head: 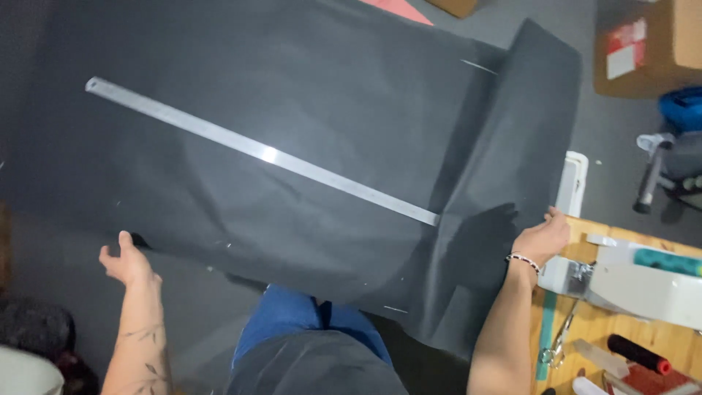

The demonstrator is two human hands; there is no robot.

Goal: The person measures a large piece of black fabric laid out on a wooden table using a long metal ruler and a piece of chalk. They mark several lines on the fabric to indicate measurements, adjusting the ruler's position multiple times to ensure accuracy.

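Black sheet (292, 146) looks light and floppy, left hand (128, 263) and right hand (541, 238) each pinching its near edge, steel ruler (263, 152) resting on top.

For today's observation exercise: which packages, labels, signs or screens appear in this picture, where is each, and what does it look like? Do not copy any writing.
Cardboard box: top right corner on the floor, brown, boxy.
Label: stuck on the box's left part, roughly rectangular, red and white.
Second cardboard piece: top edge, brown, only a corner shows.
No signs or screens are visible.
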